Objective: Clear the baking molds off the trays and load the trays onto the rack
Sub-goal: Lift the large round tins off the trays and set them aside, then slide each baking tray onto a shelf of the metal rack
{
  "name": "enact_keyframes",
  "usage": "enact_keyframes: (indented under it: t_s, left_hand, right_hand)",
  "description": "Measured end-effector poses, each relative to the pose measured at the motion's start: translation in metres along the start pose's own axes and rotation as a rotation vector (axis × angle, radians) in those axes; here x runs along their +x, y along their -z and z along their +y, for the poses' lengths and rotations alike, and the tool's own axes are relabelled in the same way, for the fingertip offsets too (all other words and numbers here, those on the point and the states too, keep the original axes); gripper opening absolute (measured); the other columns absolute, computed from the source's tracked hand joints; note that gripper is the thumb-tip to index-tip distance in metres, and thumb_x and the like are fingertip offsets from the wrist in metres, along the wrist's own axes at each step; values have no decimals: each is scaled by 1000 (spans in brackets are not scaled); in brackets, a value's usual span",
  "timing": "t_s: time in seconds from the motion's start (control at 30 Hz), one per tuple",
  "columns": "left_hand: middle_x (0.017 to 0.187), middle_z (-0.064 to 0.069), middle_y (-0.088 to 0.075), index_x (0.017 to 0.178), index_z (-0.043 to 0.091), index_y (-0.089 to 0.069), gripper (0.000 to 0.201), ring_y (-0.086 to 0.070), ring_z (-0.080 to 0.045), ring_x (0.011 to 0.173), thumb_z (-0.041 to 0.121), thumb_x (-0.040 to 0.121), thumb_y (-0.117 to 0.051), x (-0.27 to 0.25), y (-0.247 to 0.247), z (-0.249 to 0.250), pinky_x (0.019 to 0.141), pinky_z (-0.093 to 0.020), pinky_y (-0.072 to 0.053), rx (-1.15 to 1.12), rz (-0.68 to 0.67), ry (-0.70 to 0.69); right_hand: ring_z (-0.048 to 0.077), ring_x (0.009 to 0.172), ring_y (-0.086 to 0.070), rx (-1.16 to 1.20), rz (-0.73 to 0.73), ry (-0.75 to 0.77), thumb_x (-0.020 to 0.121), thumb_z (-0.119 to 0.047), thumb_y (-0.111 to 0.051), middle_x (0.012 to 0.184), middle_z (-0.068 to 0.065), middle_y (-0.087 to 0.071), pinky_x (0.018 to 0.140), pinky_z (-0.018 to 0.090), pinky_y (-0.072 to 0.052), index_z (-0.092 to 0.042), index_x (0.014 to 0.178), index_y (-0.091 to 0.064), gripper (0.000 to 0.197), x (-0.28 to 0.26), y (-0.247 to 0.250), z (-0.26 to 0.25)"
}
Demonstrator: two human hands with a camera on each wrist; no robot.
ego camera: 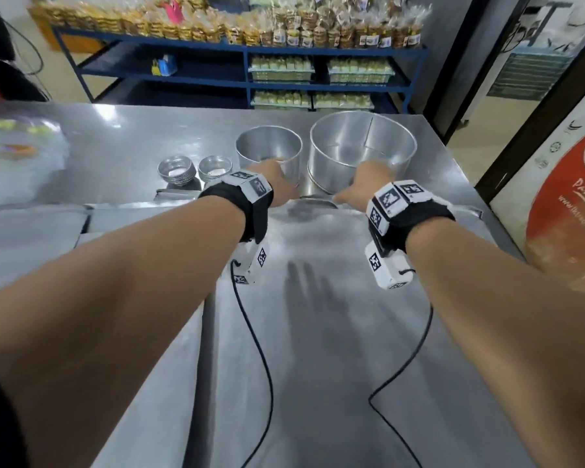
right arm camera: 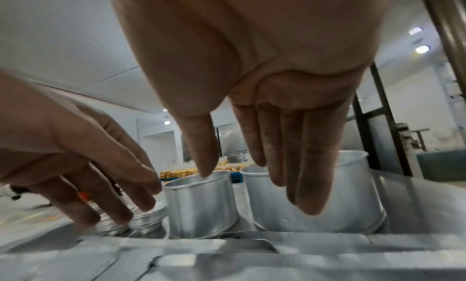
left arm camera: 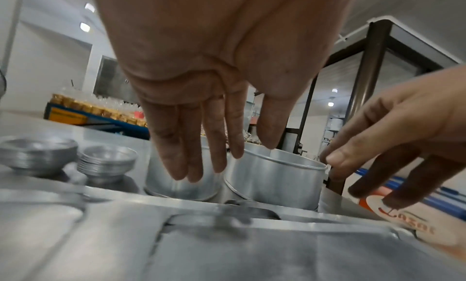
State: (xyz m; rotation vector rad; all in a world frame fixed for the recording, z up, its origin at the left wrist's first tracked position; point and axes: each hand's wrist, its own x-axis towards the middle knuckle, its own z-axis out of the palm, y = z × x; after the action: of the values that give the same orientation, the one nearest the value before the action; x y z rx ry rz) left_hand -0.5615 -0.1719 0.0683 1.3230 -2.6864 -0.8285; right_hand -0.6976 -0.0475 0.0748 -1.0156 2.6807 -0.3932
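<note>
Your left hand [ego camera: 277, 184] reaches toward the small round cake mold [ego camera: 268, 153], fingers straight and loosely together, holding nothing; from the left wrist view the fingertips [left arm camera: 181, 165] hang in front of that mold's wall, and I cannot tell whether they touch it. Your right hand [ego camera: 365, 184] is likewise flat and empty, fingers extended toward the large round cake mold [ego camera: 362, 150], which stands just right of the small one. Both molds are upright on the steel table [ego camera: 132, 136], just beyond the far edge of the baking tray [ego camera: 318, 298] that lies under your forearms. Left of the small mold sit two stacks of small tart molds [ego camera: 177, 168].

The molds seem to be off the tray already, so the step in hand is probably parting from them and turning to the tray. If you are setting them back further, push low on the walls; a push at the rim could tip the thin metal. Then take the tray by its two long edges, keep it level, and mind the wrist cables [ego camera: 250, 332] trailing across it.

Both forearms stretch forward, nearly parallel, palms down, wrists slightly dropped.
</note>
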Motion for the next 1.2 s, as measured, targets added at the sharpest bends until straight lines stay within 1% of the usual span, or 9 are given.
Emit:
enact_keyframes:
  t_s: [0.07, 0.2, 0.33, 0.47, 0.67, 0.83, 0.9, 1.07, 1.2]
  left_hand:
    - [87, -4, -70, 88, 15, -71, 35, -61, -23, 74, 49, 83, -65, -26, 17, -23, 69, -30, -50, 132, -21, -33]
    - [118, -4, -67, 116, 13, -70, 37, -60, -26, 112, 38, 89, -65, -92, 54, -74, 88, -30, -47, 247, -37, -101]
    - [137, -3, -57, 131, 19, -60, 45, -51, -24, 126, 40, 92, -63, -171, 79, -148, 101, -32, -41, 267, -64, -43]
    - [146, -2, -49, 142, 20, -49, 54, -47, -24, 132, 40, 93, -61, -252, 80, -237, 102, -34, -41, 301, -124, 71]
    - [146, -9, -47, 151, 21, -32, 66, -49, -31, 130, 37, 92, -59, -360, 57, -370, 104, -39, -45, 280, -148, 282]
    - [135, -7, -47, 127, 37, -44, 56, -39, -32, 129, 62, 76, -46, -427, 34, -449, 105, -51, -33, 353, -139, 449]
    - [125, -8, -47, 111, 42, -41, 58, -44, -36, 118, 72, 62, -39, -444, 28, -472, 99, -56, -35, 320, -137, 536]
    - [138, -12, -32, 134, 42, -25, 83, -41, -45, 121, 85, 64, -36, -478, 22, -476, 100, -52, -40, 279, -160, 488]
    - [154, -9, -16, 145, 42, -17, 89, -26, -50, 133, 82, 68, -37, -491, 22, -473, 106, -58, -34, 240, -146, 475]
  right_hand:
    - [23, 65, -55, -49, -36, 42, 72, -34, -84, 68, 3, -53, 49, 24, -34, -10, 65, -52, 40, -33, 1, -27]
    - [29, 108, -62, -166, -117, 122, 69, -34, -87, 115, 9, -66, 84, 32, -52, -6, 119, -64, 62, -103, -13, -78]
    - [29, 103, -62, -153, -196, 164, 68, -34, -87, 107, 9, -65, 87, 33, -52, -11, 102, -66, 46, -179, -40, -133]
    - [29, 106, -64, -119, -262, 201, 73, -32, -84, 120, 11, -64, 90, 38, -55, -8, 121, -62, 58, -258, -80, -186]
    - [28, 103, -65, -123, -394, 277, 79, -30, -78, 120, 12, -63, 87, 37, -56, -6, 123, -62, 53, -354, -152, -246]
    - [29, 99, -64, -163, -475, 328, 83, -33, -71, 113, 12, -65, 79, 32, -54, -9, 100, -60, 31, -422, -211, -275]
    - [32, 109, -56, -201, -448, 338, 85, -34, -66, 115, 12, -61, 78, 32, -47, -12, 102, -59, 28, -446, -228, -282]
    - [31, 100, -62, -58, -377, 177, 87, -26, -61, 112, 13, -60, 77, 30, -50, -10, 102, -60, 22, -486, -255, -287]
    - [29, 105, -63, 27, -388, 49, 80, -27, -65, 112, 7, -61, 73, 28, -50, -11, 112, -53, 37, -497, -267, -292]
